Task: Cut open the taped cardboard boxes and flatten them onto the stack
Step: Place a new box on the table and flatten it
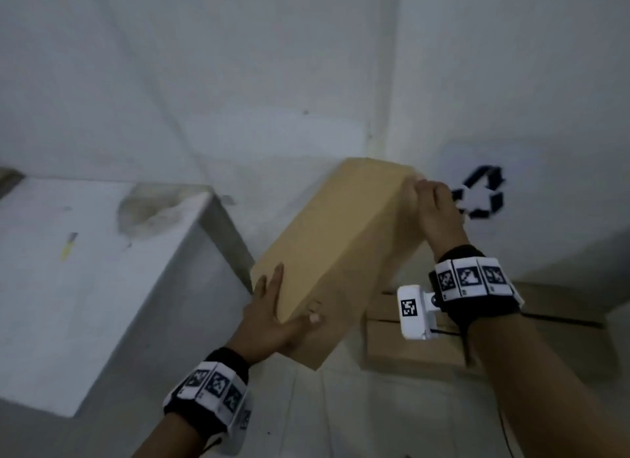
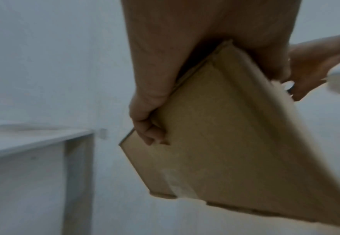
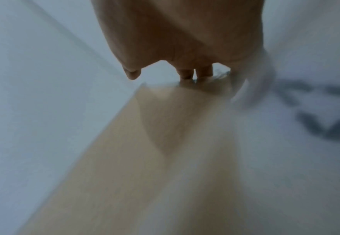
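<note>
I hold a long brown cardboard box tilted in the air in front of the wall corner. My left hand grips its near lower end, thumb on the front face and fingers along the left side. In the left wrist view the hand curls over the edge of the box, which carries a strip of clear tape. My right hand grips the far upper corner with curled fingers. The right wrist view is blurred: fingers sit on the box's top edge.
A stack of flattened cardboard lies on the floor below the box, at the right. A white table stands at the left with a yellow-handled knife on it. A recycling symbol marks the right wall.
</note>
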